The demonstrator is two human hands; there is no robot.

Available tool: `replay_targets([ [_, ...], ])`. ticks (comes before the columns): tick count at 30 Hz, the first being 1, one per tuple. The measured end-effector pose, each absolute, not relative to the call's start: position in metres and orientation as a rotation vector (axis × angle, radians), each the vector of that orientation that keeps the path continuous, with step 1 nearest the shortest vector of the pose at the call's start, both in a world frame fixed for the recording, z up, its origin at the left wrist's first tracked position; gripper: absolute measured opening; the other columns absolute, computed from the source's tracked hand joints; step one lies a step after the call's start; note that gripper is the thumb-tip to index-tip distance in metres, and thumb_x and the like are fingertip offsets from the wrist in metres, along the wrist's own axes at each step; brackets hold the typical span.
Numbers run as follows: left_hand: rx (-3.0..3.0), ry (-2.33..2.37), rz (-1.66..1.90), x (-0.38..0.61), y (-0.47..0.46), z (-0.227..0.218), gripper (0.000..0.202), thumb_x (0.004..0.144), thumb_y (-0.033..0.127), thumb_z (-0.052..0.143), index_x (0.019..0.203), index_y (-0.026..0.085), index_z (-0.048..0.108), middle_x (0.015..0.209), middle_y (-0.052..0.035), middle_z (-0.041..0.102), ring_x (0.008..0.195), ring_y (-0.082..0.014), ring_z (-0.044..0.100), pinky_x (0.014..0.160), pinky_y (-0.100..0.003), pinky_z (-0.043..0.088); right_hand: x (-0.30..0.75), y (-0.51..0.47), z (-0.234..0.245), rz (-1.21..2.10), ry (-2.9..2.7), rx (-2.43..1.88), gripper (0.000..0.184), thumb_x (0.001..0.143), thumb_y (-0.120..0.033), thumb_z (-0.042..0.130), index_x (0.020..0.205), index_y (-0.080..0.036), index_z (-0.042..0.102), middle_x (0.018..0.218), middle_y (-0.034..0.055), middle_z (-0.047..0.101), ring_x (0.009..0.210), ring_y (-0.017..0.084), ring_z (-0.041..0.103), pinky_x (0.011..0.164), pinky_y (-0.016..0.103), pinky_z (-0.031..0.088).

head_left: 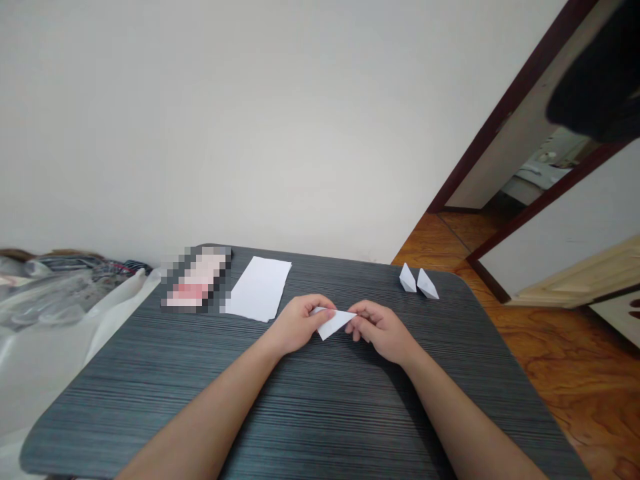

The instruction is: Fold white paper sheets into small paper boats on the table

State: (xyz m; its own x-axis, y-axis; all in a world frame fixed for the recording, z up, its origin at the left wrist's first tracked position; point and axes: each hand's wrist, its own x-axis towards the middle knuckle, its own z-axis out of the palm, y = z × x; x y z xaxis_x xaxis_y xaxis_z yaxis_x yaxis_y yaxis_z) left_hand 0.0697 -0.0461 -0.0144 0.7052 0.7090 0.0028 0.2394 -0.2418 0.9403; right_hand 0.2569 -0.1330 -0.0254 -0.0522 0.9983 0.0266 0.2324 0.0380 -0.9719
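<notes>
A small white folded paper triangle (334,323) is held just above the dark grey striped table (300,413). My left hand (299,324) pinches its left end with curled fingers. My right hand (381,329) pinches its right tip, fingers pressed together. Both hands sit near the middle of the table, almost touching each other.
A stack of white paper sheets (259,288) lies behind my left hand, beside a blurred flat object (196,279). Two finished folded paper shapes (418,281) stand at the table's far right. Plastic bags and clutter (55,293) lie left; a wooden floor and doorway right.
</notes>
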Motion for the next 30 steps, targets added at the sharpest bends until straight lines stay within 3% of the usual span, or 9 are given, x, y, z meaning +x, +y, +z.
replay_targets([
  [4,1.764,0.727,0.502,0.0706,-0.0468,-0.0135,0.024,0.082,0.033,0.049,0.087,0.015,0.064,0.076,-0.0026,0.063,0.067,-0.0132,0.054,0.060,-0.023,0.041,0.2560,-0.1327,-0.0312,1.136,-1.381,-1.281,0.028,0.080,-0.025,0.057,0.108,-0.019,0.057,0.070,0.0005,0.062,0.057,0.012,0.056,0.052,0.024,0.042],
  [16,1.812,0.630,0.433,0.0722,-0.0502,-0.0165,0.025,0.082,0.034,0.051,0.090,0.015,0.066,0.073,-0.0015,0.061,0.065,-0.0120,0.051,0.057,-0.021,0.038,0.2571,-0.1313,-0.0307,1.101,-1.363,-1.322,0.022,0.082,-0.027,0.056,0.100,-0.017,0.064,0.064,0.0003,0.061,0.054,0.011,0.053,0.052,0.023,0.040],
  [30,1.925,0.619,0.518,0.0727,-0.0500,-0.0161,0.027,0.082,0.028,0.053,0.104,0.019,0.066,0.095,-0.0029,0.067,0.082,-0.0163,0.058,0.073,-0.024,0.042,0.2574,-0.1285,-0.0308,0.999,-1.407,-1.408,0.020,0.084,-0.025,0.053,0.099,-0.018,0.064,0.065,-0.0002,0.060,0.060,0.013,0.056,0.061,0.025,0.042],
])
